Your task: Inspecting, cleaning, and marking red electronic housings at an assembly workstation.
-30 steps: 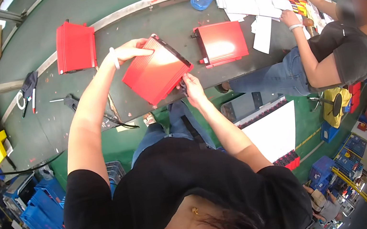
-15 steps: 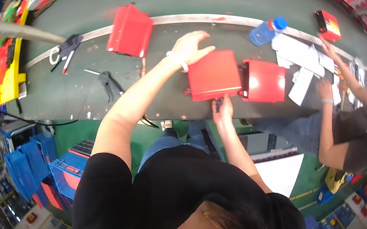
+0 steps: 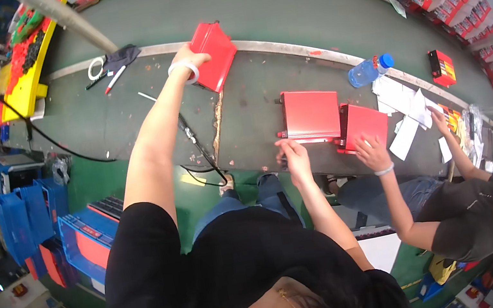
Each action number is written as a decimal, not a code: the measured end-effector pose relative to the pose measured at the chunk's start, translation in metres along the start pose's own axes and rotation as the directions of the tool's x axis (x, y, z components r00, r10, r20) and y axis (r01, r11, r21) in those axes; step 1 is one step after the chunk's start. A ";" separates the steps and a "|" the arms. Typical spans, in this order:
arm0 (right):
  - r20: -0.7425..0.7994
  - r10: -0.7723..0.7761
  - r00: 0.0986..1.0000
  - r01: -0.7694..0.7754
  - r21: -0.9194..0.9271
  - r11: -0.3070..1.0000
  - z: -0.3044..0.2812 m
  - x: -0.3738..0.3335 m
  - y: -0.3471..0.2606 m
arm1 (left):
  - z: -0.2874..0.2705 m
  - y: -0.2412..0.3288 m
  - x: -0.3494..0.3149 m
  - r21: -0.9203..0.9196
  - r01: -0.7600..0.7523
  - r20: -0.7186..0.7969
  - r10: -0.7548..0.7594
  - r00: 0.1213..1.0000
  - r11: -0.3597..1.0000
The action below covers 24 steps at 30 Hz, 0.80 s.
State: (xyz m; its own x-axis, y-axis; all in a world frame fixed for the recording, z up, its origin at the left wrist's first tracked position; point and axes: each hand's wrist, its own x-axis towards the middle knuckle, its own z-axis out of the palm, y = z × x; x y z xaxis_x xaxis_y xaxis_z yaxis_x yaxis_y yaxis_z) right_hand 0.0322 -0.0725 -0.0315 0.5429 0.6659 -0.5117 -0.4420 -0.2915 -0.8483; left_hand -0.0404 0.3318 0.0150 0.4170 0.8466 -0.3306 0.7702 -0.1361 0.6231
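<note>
At the far edge of the near work surface, my left hand (image 3: 191, 63) grips the left side of a tilted red box (image 3: 218, 61), its thumb over the top. My right hand (image 3: 296, 157) is near the table's front edge with fingers curled in. Something small and dark shows at its fingertips, too small to name. Just beyond that hand lies a second red box (image 3: 311, 114), apart from it. A third red box (image 3: 364, 124) lies against its right side, with a co-worker's hand (image 3: 373, 153) at its front edge.
A blue-capped bottle (image 3: 363, 73) and white papers (image 3: 403, 98) lie at the right. A marker (image 3: 115, 79), a tape roll (image 3: 96, 68) and a dark cloth (image 3: 121, 58) are at the left. A black cable (image 3: 66, 148) hangs there. The co-worker (image 3: 472, 214) stands close on my right.
My left hand has moved left from the middle red box to the tilted one. My right hand has come away from the middle box's front edge. The co-worker's hand has reached the right-hand box.
</note>
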 end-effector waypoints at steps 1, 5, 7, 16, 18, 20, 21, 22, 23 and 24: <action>0.062 -0.046 0.997 0.050 -0.065 0.997 0.007 0.002 -0.003 | -0.003 -0.013 -0.013 -0.053 -0.014 -0.028 0.012 1.000 0.999; 0.196 -0.021 0.980 0.099 -0.399 0.912 0.042 0.024 -0.014 | -0.026 -0.068 -0.093 -0.618 -0.052 -0.057 0.021 0.998 0.785; 0.362 -0.273 0.891 0.451 -0.650 0.612 0.076 0.048 -0.016 | -0.048 -0.090 -0.148 -0.496 -0.202 -0.199 0.116 0.973 0.845; 0.601 -0.162 0.783 0.599 -0.798 -0.064 0.250 0.114 0.033 | -0.118 -0.156 -0.366 0.194 -0.192 -0.482 0.265 0.835 0.962; 0.579 -0.217 0.786 0.572 -0.814 -0.102 0.260 0.118 0.046 | -0.122 -0.180 -0.396 0.194 -0.115 -0.495 0.199 0.846 0.974; 0.541 -0.247 0.804 0.549 -0.835 -0.042 0.262 0.127 0.055 | -0.123 -0.203 -0.421 0.201 -0.049 -0.547 0.154 0.823 0.978; 0.525 -0.240 0.816 0.549 -0.835 0.041 0.261 0.134 0.059 | -0.122 -0.213 -0.433 0.201 -0.017 -0.569 0.131 0.812 0.979; 0.518 -0.233 0.823 0.549 -0.830 0.096 0.259 0.140 0.063 | -0.121 -0.224 -0.442 0.192 0.009 -0.577 0.106 0.810 0.981; 0.524 -0.270 0.808 0.574 -0.804 0.155 0.256 0.146 0.066 | -0.120 -0.233 -0.450 0.185 0.032 -0.584 0.084 0.807 0.982; 0.491 -0.228 0.841 0.535 -0.817 0.216 0.254 0.151 0.070 | -0.120 -0.241 -0.457 0.176 0.053 -0.584 0.060 0.809 0.983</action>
State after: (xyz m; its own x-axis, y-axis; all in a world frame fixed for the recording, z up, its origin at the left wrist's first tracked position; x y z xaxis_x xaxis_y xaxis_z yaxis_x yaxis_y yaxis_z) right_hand -0.0978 0.1820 -0.1334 0.2071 0.9634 -0.1703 0.7784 -0.2677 -0.5679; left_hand -0.4748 0.0393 0.1007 0.1021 0.9776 0.1841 0.8641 -0.1789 0.4705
